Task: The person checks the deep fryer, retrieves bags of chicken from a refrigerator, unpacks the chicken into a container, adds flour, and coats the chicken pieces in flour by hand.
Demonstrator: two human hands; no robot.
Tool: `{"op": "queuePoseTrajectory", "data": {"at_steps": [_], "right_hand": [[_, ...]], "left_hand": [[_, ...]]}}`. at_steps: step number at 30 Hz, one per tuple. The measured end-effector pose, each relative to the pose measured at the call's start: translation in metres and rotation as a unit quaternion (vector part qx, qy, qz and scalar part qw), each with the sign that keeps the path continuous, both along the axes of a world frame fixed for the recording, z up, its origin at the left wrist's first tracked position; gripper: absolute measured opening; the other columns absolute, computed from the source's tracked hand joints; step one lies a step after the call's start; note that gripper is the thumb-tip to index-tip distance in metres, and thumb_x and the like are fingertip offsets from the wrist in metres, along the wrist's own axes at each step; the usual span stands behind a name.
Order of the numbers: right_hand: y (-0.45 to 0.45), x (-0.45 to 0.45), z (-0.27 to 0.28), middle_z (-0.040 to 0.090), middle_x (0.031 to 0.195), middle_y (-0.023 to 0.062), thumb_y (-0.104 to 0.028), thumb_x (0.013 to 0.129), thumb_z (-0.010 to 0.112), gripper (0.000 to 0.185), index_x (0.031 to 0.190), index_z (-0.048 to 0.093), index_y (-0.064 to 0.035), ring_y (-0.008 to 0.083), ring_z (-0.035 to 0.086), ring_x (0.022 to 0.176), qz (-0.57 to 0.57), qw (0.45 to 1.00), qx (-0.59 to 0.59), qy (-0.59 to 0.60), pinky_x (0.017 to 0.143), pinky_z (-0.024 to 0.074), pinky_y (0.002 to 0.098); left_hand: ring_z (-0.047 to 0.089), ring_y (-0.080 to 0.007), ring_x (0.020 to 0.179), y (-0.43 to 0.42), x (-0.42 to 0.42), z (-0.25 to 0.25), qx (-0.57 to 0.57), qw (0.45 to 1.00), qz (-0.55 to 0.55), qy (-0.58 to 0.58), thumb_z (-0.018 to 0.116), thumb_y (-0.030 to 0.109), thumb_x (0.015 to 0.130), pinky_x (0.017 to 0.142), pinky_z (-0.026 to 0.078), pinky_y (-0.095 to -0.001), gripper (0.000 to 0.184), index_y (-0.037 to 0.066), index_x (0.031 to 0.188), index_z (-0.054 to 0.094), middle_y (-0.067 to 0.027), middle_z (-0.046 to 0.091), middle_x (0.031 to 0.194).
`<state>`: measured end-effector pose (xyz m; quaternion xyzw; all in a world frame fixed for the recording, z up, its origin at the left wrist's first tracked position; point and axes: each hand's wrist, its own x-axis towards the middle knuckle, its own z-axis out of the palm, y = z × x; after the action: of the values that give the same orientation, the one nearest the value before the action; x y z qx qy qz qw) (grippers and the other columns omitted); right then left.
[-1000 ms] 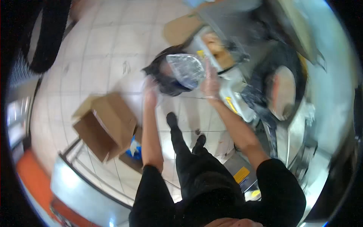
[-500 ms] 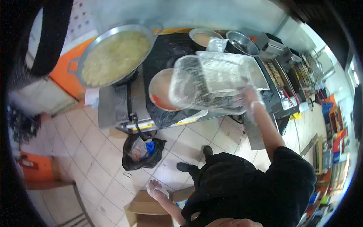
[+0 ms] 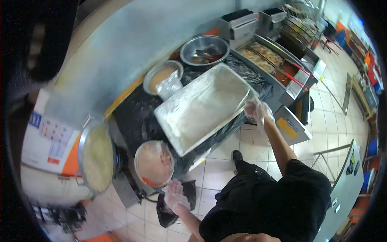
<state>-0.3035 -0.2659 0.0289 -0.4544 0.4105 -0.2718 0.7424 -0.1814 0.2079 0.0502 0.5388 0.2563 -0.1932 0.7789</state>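
Note:
My right hand point(image 3: 260, 113), in a clear plastic glove, is at the right end of a deep rectangular metal tray point(image 3: 207, 105). Its fingers are curled at the tray's rim. White powder coats the inside of the tray. My left hand point(image 3: 176, 195), also gloved, hovers by the near rim of a round bowl point(image 3: 154, 163), fingers slightly apart and nothing seen in them. Pale liquid and some pinkish pieces fill that bowl, with an orange-red patch at its near edge. Whether the left fingers touch the rim is unclear.
A big pan point(image 3: 96, 161) of yellowish liquid stands at left. Behind the tray are a bowl of beige liquid point(image 3: 161, 76), a plastic bag point(image 3: 169, 86) and a steel bowl with utensils point(image 3: 204, 50). Fryers point(image 3: 262, 56) with red-handled baskets are at right; a black bag point(image 3: 167, 211) hangs below.
The wire mesh basket my right hand was moving over the tray is out of sight. That hand is now at the tray's end. My left hand has risen to the bowl. The view has turned right.

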Motion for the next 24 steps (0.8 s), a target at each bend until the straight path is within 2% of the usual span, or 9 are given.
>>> {"op": "queuePoseTrajectory", "data": {"at_steps": [5, 10, 11, 14, 18, 19, 21, 23, 24], "right_hand": [[-0.027, 0.01, 0.032, 0.061, 0.101, 0.0163, -0.019, 0.091, 0.051, 0.036, 0.121, 0.052, 0.0006, 0.0242, 0.063, 0.091, -0.069, 0.995, -0.043, -0.065, 0.081, 0.0541, 0.0365], [0.032, 0.143, 0.023, 0.055, 0.124, 0.0105, -0.022, 0.092, 0.05, 0.039, 0.127, 0.051, -0.0045, 0.0235, 0.054, 0.11, 0.222, 0.969, -0.036, -0.1, 0.096, 0.0427, 0.0349], [0.054, 0.162, 0.03, 0.054, 0.124, 0.0107, -0.025, 0.092, 0.048, 0.04, 0.127, 0.051, -0.0048, 0.0235, 0.053, 0.111, 0.268, 0.959, -0.017, -0.092, 0.096, 0.042, 0.0351], [0.086, 0.192, 0.054, 0.053, 0.127, 0.0112, -0.033, 0.093, 0.043, 0.044, 0.126, 0.053, -0.0057, 0.0237, 0.051, 0.114, 0.378, 0.925, 0.005, -0.045, 0.098, 0.04, 0.0355], [0.071, 0.187, 0.081, 0.051, 0.13, 0.0118, -0.044, 0.094, 0.037, 0.051, 0.125, 0.054, -0.0068, 0.024, 0.048, 0.118, 0.476, 0.879, -0.022, 0.026, 0.1, 0.0373, 0.0362], [0.06, 0.178, 0.089, 0.051, 0.131, 0.0119, -0.047, 0.095, 0.035, 0.054, 0.125, 0.055, -0.0071, 0.0241, 0.047, 0.119, 0.49, 0.87, -0.038, 0.042, 0.101, 0.0367, 0.0363], [0.024, 0.152, 0.1, 0.05, 0.132, 0.0122, -0.052, 0.096, 0.032, 0.058, 0.125, 0.055, -0.0077, 0.0242, 0.045, 0.121, 0.489, 0.866, -0.081, 0.068, 0.102, 0.0353, 0.0367], [-0.041, 0.109, 0.061, 0.055, 0.126, 0.0134, -0.048, 0.097, 0.033, 0.053, 0.125, 0.056, -0.0089, 0.0237, 0.051, 0.115, 0.395, 0.871, -0.285, -0.062, 0.098, 0.0397, 0.0371], [-0.078, 0.081, 0.08, 0.061, 0.117, 0.0135, -0.035, 0.097, 0.038, 0.042, 0.125, 0.056, -0.0076, 0.0209, 0.056, 0.105, 0.341, 0.899, -0.267, 0.056, 0.091, 0.0447, 0.0334]], "left_hand": [[0.04, -0.0335, 0.127, -0.155, 0.03, -0.035, -0.083, 0.985, -0.153, -0.017, 0.041, 0.027, 0.095, 0.106, 0.032, -0.041, 0.05, -0.001, 0.136, 0.035, -0.0203, 0.041, 0.136], [0.026, -0.0253, 0.136, -0.324, 0.056, 0.005, -0.181, 0.957, -0.227, -0.021, 0.034, 0.041, 0.095, 0.112, 0.021, -0.0387, 0.056, 0.01, 0.142, 0.03, -0.0102, 0.027, 0.148], [0.024, -0.0239, 0.137, -0.335, 0.067, 0.002, -0.23, 0.947, -0.224, 0.026, 0.033, 0.046, 0.095, 0.113, 0.018, -0.0384, 0.057, 0.013, 0.142, 0.031, -0.0072, 0.027, 0.149], [0.017, -0.0242, 0.14, -0.329, 0.111, -0.025, -0.178, 0.907, -0.28, -0.259, 0.035, 0.05, 0.094, 0.114, 0.011, -0.0387, 0.066, 0.014, 0.147, 0.018, -0.0051, 0.016, 0.153], [0.026, -0.0258, 0.136, -0.336, 0.116, -0.043, 0.018, 0.95, -0.246, -0.194, 0.031, 0.061, 0.091, 0.112, 0.018, -0.0383, 0.074, 0.012, 0.146, 0.022, -0.0068, 0.024, 0.151], [0.014, -0.022, 0.14, -0.308, 0.19, -0.136, -0.212, 0.947, -0.216, -0.103, 0.026, 0.058, 0.095, 0.113, 0.011, -0.0331, 0.071, 0.012, 0.148, 0.015, -0.0067, 0.013, 0.154], [0.013, -0.0225, 0.14, -0.307, 0.197, -0.124, -0.04, 0.967, -0.17, -0.185, 0.026, 0.059, 0.093, 0.113, 0.01, -0.0348, 0.073, 0.013, 0.148, 0.015, -0.0073, 0.013, 0.154], [0.013, -0.0231, 0.141, -0.3, 0.224, -0.141, 0.008, 0.975, -0.131, -0.177, 0.026, 0.061, 0.092, 0.113, 0.009, -0.0365, 0.074, 0.013, 0.148, 0.015, -0.0079, 0.012, 0.154], [0.012, -0.0233, 0.141, -0.299, 0.241, -0.151, 0.005, 0.983, -0.105, -0.154, 0.026, 0.062, 0.092, 0.113, 0.008, -0.0373, 0.075, 0.013, 0.148, 0.015, -0.0082, 0.012, 0.154]]}}
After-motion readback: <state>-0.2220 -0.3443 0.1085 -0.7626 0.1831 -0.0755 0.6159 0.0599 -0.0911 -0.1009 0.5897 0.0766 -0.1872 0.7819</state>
